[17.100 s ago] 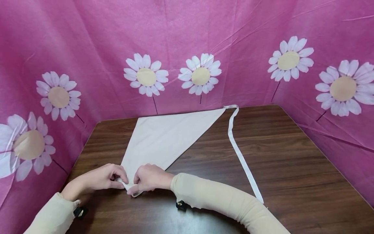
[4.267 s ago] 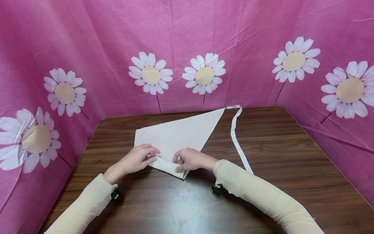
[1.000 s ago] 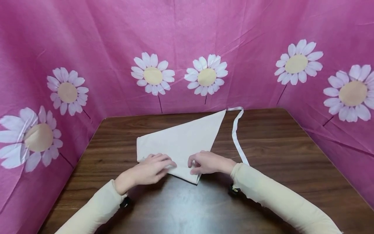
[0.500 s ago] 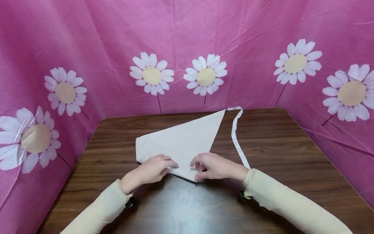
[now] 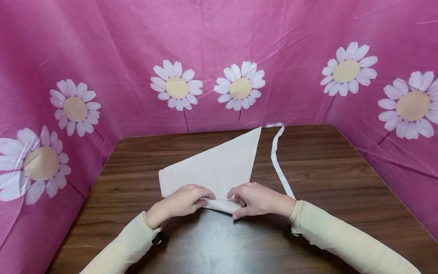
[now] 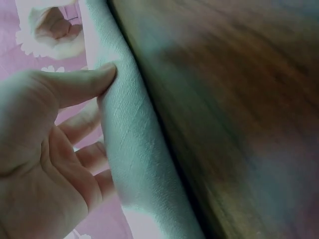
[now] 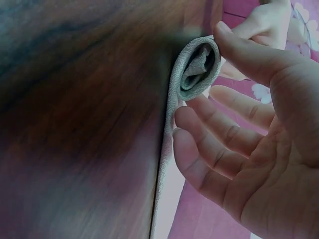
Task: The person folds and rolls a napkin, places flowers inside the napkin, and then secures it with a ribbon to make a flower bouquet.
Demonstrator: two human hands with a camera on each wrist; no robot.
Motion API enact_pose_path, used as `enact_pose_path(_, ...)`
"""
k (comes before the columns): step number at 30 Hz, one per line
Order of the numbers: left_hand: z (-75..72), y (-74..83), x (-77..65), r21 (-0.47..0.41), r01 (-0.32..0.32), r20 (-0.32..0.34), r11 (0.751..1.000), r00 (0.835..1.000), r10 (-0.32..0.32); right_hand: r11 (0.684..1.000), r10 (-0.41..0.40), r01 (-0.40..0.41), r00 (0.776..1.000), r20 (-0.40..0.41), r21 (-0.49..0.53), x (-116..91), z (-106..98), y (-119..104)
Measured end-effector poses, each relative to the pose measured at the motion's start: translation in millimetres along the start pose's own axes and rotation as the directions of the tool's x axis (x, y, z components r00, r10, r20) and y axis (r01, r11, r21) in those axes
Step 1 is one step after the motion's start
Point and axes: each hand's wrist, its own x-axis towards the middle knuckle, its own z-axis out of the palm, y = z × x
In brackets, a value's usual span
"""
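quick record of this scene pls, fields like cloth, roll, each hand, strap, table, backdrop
cloth: beige cloth, flat on the table, rolled at its near edge
roll: tight spiral roll, open end seen in the right wrist view
left hand: left hand holds the roll, thumb on it
right hand: right hand holds the roll's end
strap: white strap lying right of the cloth
table: dark wood table
backdrop: pink daisy backdrop

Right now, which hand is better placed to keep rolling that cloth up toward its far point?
Probably the right hand: it holds the open end of the rolled cloth, thumb on top, in line with the far tip. The left hand holds the roll's wider side.
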Motion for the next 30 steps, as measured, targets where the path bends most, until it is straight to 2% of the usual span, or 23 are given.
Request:
enact_pose_path(11,-1.2,1.8,3.6,-0.021,0.007,0.050,1.000,0.999,-0.006,0.998,-0.010,0.010,1.000,0.005,0.063,-5.7,-4.2,1.7)
enact_pose_path(17,-4.3,-2.6,-5.2,0.051,0.033,0.089,0.998,0.995,-0.037,0.995,0.034,-0.036,0.999,0.016,0.095,-9.7,-6.1,6.4)
enact_pose_path(20,-6.9,-8.9,-9.6,0.052,0.034,0.066,0.998,0.997,-0.037,0.991,0.034,-0.037,0.999,0.030,0.127,-11.7,-8.1,11.7)
enact_pose_path(26,-13.9,-23.2,-16.6,-0.034,0.014,0.019,0.999,1.000,-0.014,0.978,0.047,-0.063,0.996,0.082,0.200,-15.2,-13.1,26.0)
enact_pose_path(30,-19.5,-28.9,-20.6,-0.060,0.046,0.012,0.997,0.999,-0.045,0.968,0.063,-0.085,0.993,0.098,0.238,-16.6,-14.5,32.0)
